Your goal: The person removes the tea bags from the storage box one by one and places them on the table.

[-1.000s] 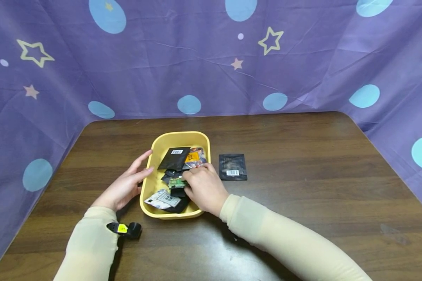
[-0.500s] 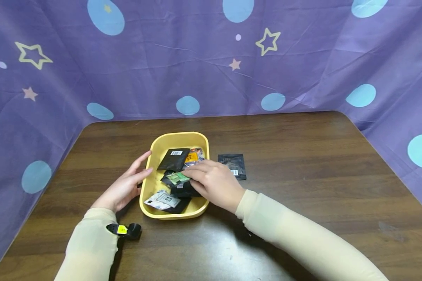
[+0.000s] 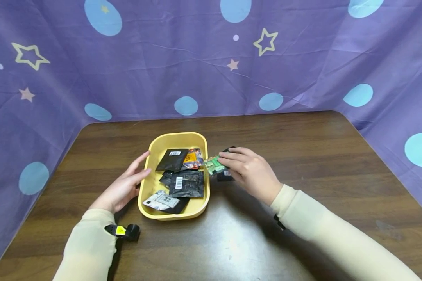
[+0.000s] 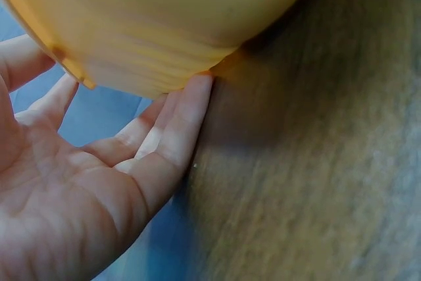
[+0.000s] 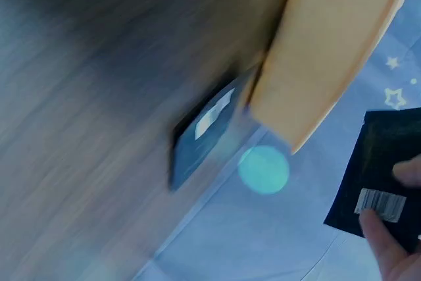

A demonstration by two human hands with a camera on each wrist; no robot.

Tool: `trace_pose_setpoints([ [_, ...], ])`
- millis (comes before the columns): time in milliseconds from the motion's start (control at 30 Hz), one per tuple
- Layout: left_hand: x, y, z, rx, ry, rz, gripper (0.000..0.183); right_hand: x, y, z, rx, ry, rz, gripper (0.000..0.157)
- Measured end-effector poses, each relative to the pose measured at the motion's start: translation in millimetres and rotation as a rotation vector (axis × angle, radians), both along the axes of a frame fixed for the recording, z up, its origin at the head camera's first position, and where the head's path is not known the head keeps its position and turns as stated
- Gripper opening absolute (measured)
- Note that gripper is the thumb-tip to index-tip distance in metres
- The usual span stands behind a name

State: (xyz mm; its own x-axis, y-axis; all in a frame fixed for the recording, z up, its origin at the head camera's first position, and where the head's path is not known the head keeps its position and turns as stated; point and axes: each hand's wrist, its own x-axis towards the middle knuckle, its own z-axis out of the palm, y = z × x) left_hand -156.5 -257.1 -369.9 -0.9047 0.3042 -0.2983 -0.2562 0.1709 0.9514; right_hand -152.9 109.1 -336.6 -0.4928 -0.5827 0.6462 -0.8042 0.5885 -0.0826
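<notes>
My right hand [image 3: 253, 173] pinches a small flat packet [image 3: 213, 165], just right of the bin and above the table. Its face is printed green; the black back with a barcode shows in the right wrist view. Below it, a black packet [image 3: 224, 176] lies on the table, partly covered by the hand. My left hand [image 3: 121, 187] touches the left side of the yellow bin [image 3: 157, 154] with its fingers spread and fairly straight. In the left wrist view, fingertips [image 4: 198, 87] meet the bin's lower edge.
Inside the bin lie a black barcode packet [image 3: 173, 160], an orange-labelled packet [image 3: 193, 158], another black packet [image 3: 187, 184] and a white patterned packet [image 3: 161, 200], some overlapping. A purple patterned curtain [image 3: 183, 58] hangs behind the wooden table [image 3: 302, 156].
My right hand has lifted the green packet out of the bin and carried it right, over the rim. A black packet in the bin is now uncovered. The left hand has stayed in place.
</notes>
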Motion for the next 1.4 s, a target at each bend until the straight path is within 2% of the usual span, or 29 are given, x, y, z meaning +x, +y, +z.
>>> trace_pose_setpoints([
  [233, 2.1, -2.9, -1.1, -0.007, -0.003, 0.004, 0.07, -0.5, 20.0, -11.1, 0.09, -0.143, -0.112, 0.028],
  [667, 1.3, -2.3, -2.7, -0.006, -0.008, 0.006, 0.069, -15.1, 42.3, -30.6, 0.097, -0.187, -0.227, 0.026],
  [1067, 0.6, 0.2, -0.5, -0.01, -0.024, 0.007, 0.069, -23.5, 51.8, -41.0, 0.114, -0.296, -0.239, 0.024],
  [1400, 0.6, 1.2, 1.1, 0.0, -0.025, 0.008, 0.069, -25.4, 54.7, -44.6, 0.176, -0.392, -0.266, 0.026],
])
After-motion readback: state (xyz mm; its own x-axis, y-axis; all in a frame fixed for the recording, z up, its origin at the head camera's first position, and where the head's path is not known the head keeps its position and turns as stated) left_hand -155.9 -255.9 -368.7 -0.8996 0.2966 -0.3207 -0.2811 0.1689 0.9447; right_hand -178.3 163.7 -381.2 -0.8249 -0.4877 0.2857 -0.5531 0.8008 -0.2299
